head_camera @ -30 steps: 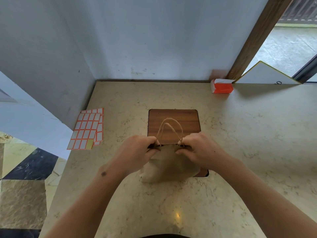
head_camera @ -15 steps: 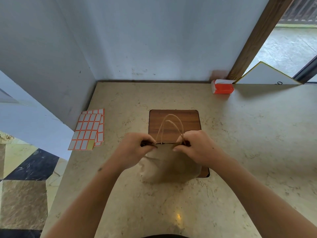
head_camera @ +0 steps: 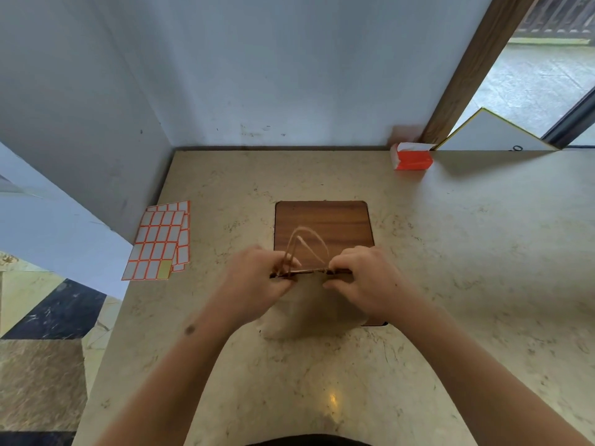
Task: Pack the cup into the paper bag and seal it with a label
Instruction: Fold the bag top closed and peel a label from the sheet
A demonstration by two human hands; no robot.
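Paper bag stands on the desk, its far part over the wooden inset panel, directly in front of you. Your left hand and right hand each pinch the bag's top edge, fingers curled and clamped on the paper at either end of the mouth, which is pressed into a flat line. Twine handles arch up on the far side of that line. Cup not visible; presumably inside the bag, cannot confirm.

Label sheets lie well apart, to the left near the desk edge. Orange box sits far right by the wall.

Risks from here:
- Fetching a label means freeing one hand. The mouth will likely spring open once that end is let go.
- The bag body looks soft and bulged; holding it by one end could tip it, and the cup with it.
- Handles sit close to the closing line. A label laid across could catch the twine and stick badly.
- Peeling one-handed may lift the whole top sheet, which lies loose on another.
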